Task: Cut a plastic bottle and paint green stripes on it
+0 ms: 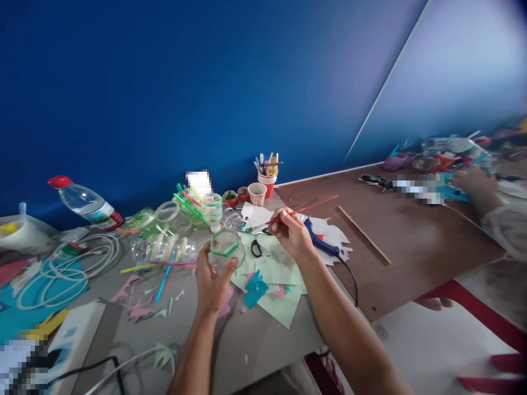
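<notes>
My left hand holds a clear plastic cup-like piece with a green hexagonal rim, its fingers wrapped round the lower side. In my right hand is a thin red paintbrush, pinched between thumb and fingers. The brush's tip points left, just above the right part of the clear piece, and looks apart from it. Pale green paper sheets lie beneath, with a torn blue scrap and black scissor handles on them.
A blue glue gun lies right of my right hand, near a wooden stick. Behind stand paper cups and small paint pots. Leftward are plastic bottles and a coiled white cable. Another person's hand reaches in at right.
</notes>
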`<state>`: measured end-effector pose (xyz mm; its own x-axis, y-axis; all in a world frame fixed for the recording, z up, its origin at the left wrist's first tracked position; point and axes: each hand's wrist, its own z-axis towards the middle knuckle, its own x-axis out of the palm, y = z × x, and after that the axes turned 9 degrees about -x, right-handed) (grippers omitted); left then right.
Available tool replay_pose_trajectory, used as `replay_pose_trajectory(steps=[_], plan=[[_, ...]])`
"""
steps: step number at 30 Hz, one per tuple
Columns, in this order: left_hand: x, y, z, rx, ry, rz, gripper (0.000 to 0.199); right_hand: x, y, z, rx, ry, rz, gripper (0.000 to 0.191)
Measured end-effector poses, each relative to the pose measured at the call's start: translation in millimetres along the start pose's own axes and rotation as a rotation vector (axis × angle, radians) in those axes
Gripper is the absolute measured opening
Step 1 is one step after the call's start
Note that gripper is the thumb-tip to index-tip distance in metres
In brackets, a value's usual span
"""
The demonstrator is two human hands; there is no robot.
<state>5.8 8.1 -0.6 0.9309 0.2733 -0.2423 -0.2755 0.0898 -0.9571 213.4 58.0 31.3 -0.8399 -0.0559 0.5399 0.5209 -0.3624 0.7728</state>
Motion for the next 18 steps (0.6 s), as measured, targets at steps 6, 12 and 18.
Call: replay_pose_trajectory(steps=[6, 12, 18], plan=[[-1.5, -6.0, 0.6, -0.093, 0.018, -0.007, 0.053, 3.1, -1.6, -3.4, 0.032, 0.035, 0.05, 0.025], [1.1, 3.0, 5.9, -0.228, 0.017, -0.359, 0.042, 3.3, -1.6, -5.3, 0.064, 0.07, 0.085, 0.022], [0.0, 3.7, 10.1, -0.444, 0.003, -0.598, 0.042, 6.5, -0.9, -9.3, 0.176, 0.144, 0.025, 0.024]])
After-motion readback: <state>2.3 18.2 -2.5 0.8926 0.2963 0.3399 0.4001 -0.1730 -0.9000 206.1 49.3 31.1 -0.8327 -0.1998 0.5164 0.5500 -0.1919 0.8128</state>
